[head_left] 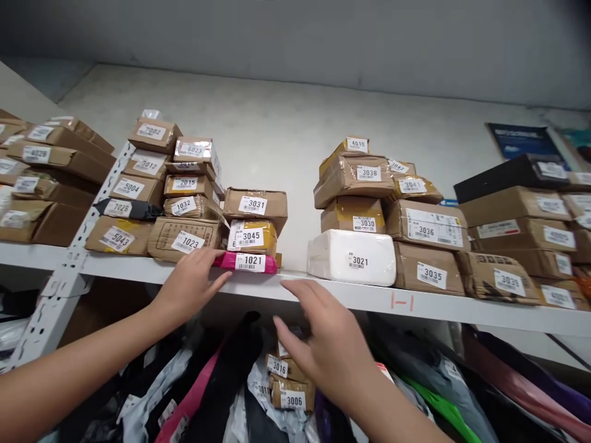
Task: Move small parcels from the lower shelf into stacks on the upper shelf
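Observation:
My left hand point(190, 282) is at the shelf edge, thumb apart from the fingers. Its fingertips reach the left end of a flat pink parcel point(224, 261) labelled 1021; whether they touch it I cannot tell. On that parcel rest a yellow-brown box point(272, 241) labelled 3045 and a brown box point(233, 200) labelled 3031. Beside the left hand lies a brown box point(159, 237) labelled 1023. My right hand point(325, 338) hangs in front of the shelf edge, fingers and thumb spread, holding nothing. A white parcel point(318, 255) labelled 3021 sits above and right of it.
The white metal shelf point(295, 289) carries stacks of labelled cartons on both sides. A slotted upright post point(46, 314) stands at left. Below, bagged parcels point(235, 369) and small boxes, one a carton point(281, 384) labelled 3006, crowd the lower level. A pale wall point(277, 135) rises behind.

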{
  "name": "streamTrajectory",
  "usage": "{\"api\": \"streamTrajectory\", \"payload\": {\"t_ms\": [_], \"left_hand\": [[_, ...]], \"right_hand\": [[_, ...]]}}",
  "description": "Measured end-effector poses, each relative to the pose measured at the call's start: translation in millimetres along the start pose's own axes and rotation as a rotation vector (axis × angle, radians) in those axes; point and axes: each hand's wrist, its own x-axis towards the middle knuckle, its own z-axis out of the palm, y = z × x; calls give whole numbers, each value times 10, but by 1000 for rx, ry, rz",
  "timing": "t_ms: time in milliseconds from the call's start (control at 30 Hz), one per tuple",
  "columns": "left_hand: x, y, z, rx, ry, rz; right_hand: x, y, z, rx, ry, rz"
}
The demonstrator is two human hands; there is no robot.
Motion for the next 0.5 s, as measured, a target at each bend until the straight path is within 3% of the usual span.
{"api": "streamTrajectory", "payload": {"t_ms": [100,200,333,500], "left_hand": [[18,-29,15,79,12,26],[41,-8,-19,114,-50,-25],[74,113,-71,89,-118,-67],[136,306,-28,90,-65,84]], "right_hand": [[398,107,421,-160,-61,85],[589,272,651,-178,-129,189],[587,484,648,-58,-97,99],[413,729,484,80,-27,95]]}}
